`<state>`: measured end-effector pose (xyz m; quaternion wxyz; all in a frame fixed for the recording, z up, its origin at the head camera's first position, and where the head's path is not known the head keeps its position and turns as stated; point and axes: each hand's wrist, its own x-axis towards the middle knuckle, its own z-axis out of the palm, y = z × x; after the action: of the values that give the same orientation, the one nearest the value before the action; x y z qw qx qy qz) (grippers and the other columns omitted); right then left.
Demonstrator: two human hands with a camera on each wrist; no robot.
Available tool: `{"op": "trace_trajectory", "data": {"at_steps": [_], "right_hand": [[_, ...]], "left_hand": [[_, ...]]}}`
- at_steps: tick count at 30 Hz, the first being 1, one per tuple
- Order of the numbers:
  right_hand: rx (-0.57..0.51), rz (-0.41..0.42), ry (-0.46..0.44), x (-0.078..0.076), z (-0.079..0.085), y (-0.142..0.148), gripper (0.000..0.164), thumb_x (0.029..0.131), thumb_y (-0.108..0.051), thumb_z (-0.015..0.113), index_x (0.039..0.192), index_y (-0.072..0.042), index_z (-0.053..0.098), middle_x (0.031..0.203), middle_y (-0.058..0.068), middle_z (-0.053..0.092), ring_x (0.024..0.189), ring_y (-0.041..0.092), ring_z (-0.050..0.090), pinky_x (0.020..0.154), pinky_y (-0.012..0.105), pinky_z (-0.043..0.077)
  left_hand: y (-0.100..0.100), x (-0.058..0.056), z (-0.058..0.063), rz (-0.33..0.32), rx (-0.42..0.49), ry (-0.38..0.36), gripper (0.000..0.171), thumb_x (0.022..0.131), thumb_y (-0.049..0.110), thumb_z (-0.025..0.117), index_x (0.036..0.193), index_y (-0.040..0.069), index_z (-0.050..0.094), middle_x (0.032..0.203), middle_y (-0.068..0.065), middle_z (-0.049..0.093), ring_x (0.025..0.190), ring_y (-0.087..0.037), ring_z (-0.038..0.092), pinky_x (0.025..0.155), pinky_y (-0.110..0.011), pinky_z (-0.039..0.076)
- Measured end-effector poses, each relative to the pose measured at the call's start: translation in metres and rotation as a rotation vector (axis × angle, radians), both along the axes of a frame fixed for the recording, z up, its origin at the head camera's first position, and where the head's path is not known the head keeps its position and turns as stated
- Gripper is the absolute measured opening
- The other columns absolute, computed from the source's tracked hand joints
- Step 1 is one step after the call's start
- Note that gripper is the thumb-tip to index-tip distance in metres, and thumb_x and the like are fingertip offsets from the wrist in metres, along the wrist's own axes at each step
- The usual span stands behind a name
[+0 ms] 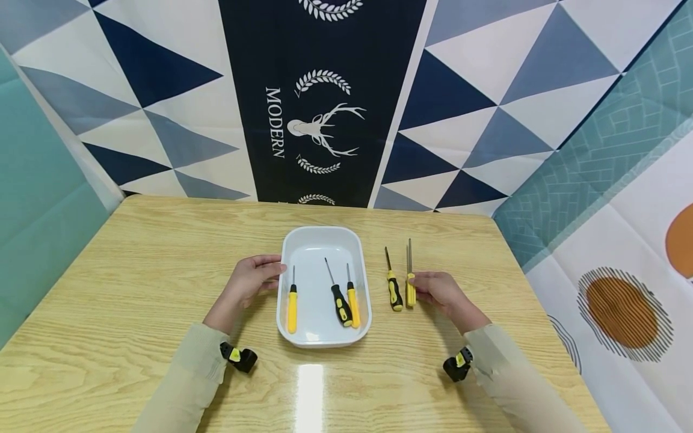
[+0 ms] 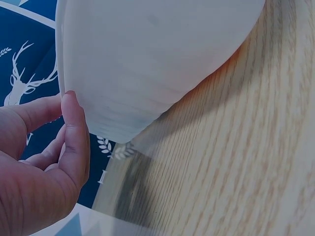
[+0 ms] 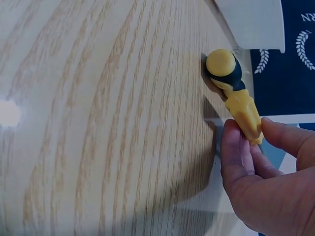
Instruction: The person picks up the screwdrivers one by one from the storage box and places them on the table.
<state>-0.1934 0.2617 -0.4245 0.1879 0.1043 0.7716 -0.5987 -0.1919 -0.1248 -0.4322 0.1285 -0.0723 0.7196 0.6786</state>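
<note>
A white tray (image 1: 325,240) stands on the table with three yellow-handled screwdrivers inside. One screwdriver (image 1: 293,310) lies along its left side; a black-and-yellow screwdriver (image 1: 341,305) and a plain yellow one (image 1: 354,307) lie together at the right. My left hand (image 1: 254,278) pinches the tray's left rim between thumb and fingers, seen closely in the left wrist view. To the tray's right, my right hand (image 1: 440,290) pinches the handle of a yellow screwdriver (image 3: 244,115), its shaft pointing away from me. Just left of it lies another black-and-yellow screwdriver (image 1: 395,291) on the table.
The wooden table (image 1: 162,270) runs back to a patterned cloth backdrop (image 1: 325,138) with a deer print. Teal cloth (image 1: 43,198) hangs at the left, and a patterned cloth (image 1: 612,252) drops along the right edge.
</note>
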Motion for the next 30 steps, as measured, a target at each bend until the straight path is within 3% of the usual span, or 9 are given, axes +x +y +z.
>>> {"op": "trace_trajectory", "data": {"at_steps": [4,9,15,22,30], "right_hand": [[-0.003,0.009,0.003,-0.0013,-0.0012,0.0011,0.060,0.092,-0.013,0.057,0.136,0.018,0.029,0.104,0.002,0.059,0.081,0.001,0.059,0.073,0.016,0.054],[-0.012,0.008,0.014,-0.0017,-0.0012,-0.0003,0.057,0.093,-0.011,0.056,0.135,0.019,0.032,0.112,0.011,0.059,0.081,0.002,0.060,0.074,0.017,0.054],[-0.003,-0.001,0.003,-0.0014,-0.0024,-0.0008,0.058,0.092,-0.012,0.058,0.134,0.018,0.034,0.100,0.000,0.060,0.080,0.002,0.060,0.073,0.017,0.054],[0.020,-0.010,-0.010,-0.0009,-0.0018,-0.0033,0.053,0.093,-0.011,0.056,0.134,0.017,0.036,0.109,0.008,0.059,0.080,0.002,0.059,0.074,0.017,0.054],[0.024,-0.017,0.001,-0.0005,-0.0008,-0.0059,0.048,0.093,-0.009,0.054,0.130,0.017,0.041,0.094,-0.001,0.062,0.075,0.001,0.059,0.070,0.017,0.054]], "left_hand": [[-0.0002,0.0003,0.0010,-0.005,0.006,-0.002,0.045,0.090,0.017,0.064,0.129,-0.002,0.051,0.116,-0.016,0.060,0.082,-0.009,0.064,0.073,-0.023,0.059],[-0.0007,0.0004,0.0017,-0.011,0.010,0.001,0.046,0.090,0.017,0.063,0.130,-0.002,0.050,0.114,-0.014,0.061,0.082,-0.009,0.064,0.073,-0.022,0.058],[-0.0008,0.0005,0.0015,-0.011,0.006,0.000,0.046,0.090,0.017,0.063,0.130,-0.001,0.050,0.114,-0.013,0.060,0.082,-0.009,0.064,0.074,-0.023,0.059],[-0.0011,0.0005,0.0004,-0.011,0.009,0.006,0.045,0.090,0.017,0.063,0.129,-0.002,0.051,0.112,-0.013,0.060,0.081,-0.009,0.064,0.073,-0.022,0.058],[-0.0013,0.0014,0.0010,-0.010,0.000,0.005,0.045,0.090,0.017,0.064,0.129,-0.002,0.051,0.113,-0.013,0.060,0.080,-0.008,0.064,0.073,-0.022,0.058]]}}
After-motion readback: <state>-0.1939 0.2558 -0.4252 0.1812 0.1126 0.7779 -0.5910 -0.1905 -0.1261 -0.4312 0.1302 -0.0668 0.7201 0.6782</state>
